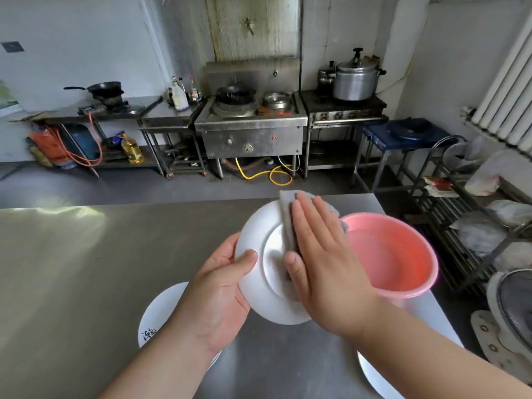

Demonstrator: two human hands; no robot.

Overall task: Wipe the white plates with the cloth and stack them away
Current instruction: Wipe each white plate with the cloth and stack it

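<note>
- A white plate [259,289] is pinched at its rim by the left hand [218,292]
- The cloth [286,223] is pressed onto it by the right hand [319,254], fingers straight, together
- A near-left plate [161,315] and near-right plate [374,375] lie unstacked; stacking is judged undone

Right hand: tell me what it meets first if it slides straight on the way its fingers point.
Nothing solid, probably: the right hand lies flat on the grey cloth, and straight on it would slide past the far rim of the white plate over bare steel table. The pink basin sits aside.
</note>
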